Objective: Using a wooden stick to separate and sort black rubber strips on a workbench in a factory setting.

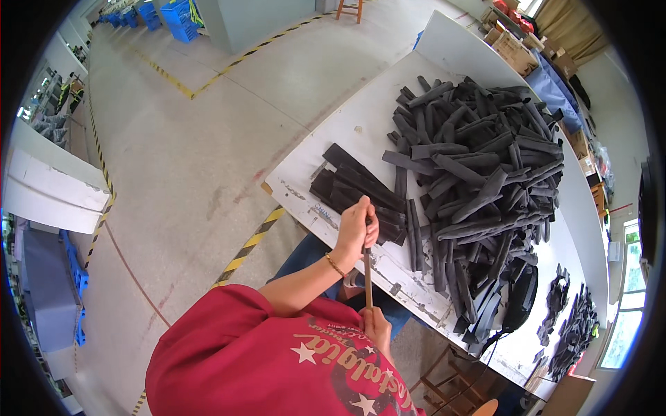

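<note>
A thin light-brown stick [369, 281] runs between my two hands, upright in the picture, just in front of the table edge. My left hand [357, 225], with a bracelet at the wrist, is closed in a fist round its upper end. Something dark shows at that fist, too small to make out. Lower down, close to my shirt, my right hand [377, 327] is closed on the stick's lower end. Beyond my left hand lies a stack of flat black strips [354, 187]. A large heap of dark grey, rolled fabric-like tubes [479, 159] spreads to the right.
The white table [312, 149] has a raised panel [454, 45] at its far side. A black object with a cable [522, 295] stands near the right front edge, with smaller dark piles [576, 326] beyond. A wooden stool [451, 378] is below. Blue crates [179, 21] stand far left.
</note>
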A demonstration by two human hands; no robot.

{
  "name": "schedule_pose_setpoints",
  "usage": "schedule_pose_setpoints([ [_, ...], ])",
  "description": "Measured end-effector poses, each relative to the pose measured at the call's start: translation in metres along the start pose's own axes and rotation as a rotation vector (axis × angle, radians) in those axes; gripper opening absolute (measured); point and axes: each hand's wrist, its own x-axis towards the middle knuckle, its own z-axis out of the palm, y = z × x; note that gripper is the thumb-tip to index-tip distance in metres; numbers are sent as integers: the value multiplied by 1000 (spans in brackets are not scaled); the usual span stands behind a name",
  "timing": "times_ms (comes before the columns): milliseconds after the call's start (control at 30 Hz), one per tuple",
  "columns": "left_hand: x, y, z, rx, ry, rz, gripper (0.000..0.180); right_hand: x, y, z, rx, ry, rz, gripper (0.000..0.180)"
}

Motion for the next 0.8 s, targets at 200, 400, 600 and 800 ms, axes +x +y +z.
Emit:
schedule_pose_setpoints([
  [200, 23, 15, 7, -233, 16, 84, 50, -9, -13, -27, 137, -21, 157, 22],
  [400, -28, -19, -4, 34, -274, -167, 52, 8, -26, -14, 191, 27, 139, 25],
  [600, -18, -16, 1, -145, -56, -240, 44, -3, -8, -6, -110, 101, -34, 20],
  [800, -6, -4, -3, -176, -218, -222, 43, -17, -14, -13, 50, -16, 52, 24],
])
